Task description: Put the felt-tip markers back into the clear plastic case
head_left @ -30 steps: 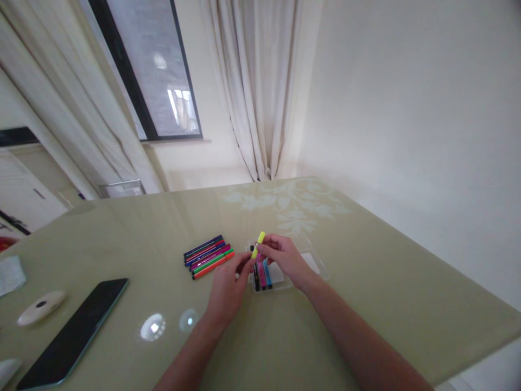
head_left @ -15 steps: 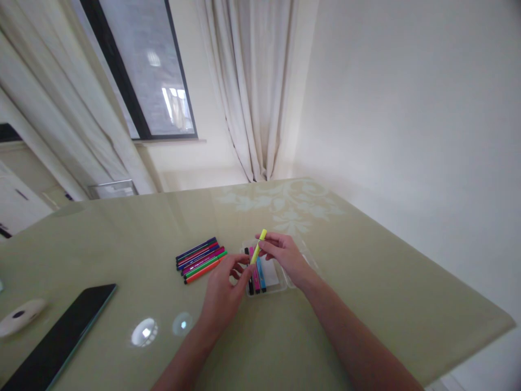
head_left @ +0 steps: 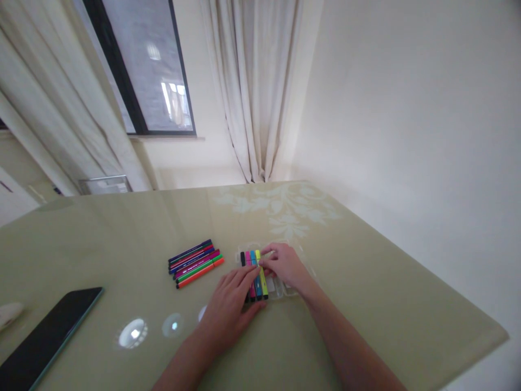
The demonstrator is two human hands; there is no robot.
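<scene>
A clear plastic case (head_left: 278, 290) lies on the table in front of me. In its left part, side by side, are a black marker (head_left: 243, 258), a pink marker (head_left: 247, 255), a blue marker (head_left: 258, 288) and a yellow marker (head_left: 264, 288). My left hand (head_left: 231, 298) rests over the markers with fingers stretched across them, its thumb at the case's near edge. At the yellow marker's upper end, my right hand (head_left: 285, 264) has its thumb and fingers closed against the marker. Part of the case is hidden under both hands.
Several coloured felt-tip pens (head_left: 195, 263) lie in a row left of the case. A black tablet (head_left: 52, 331) is at the lower left, near a white rounded object (head_left: 8, 314). The table (head_left: 366, 293) meets a white wall on the right.
The yellow marker has gone down from a tilted hold between both hands into the case beside the blue one. My left hand has flattened over the markers. The view has shifted slightly.
</scene>
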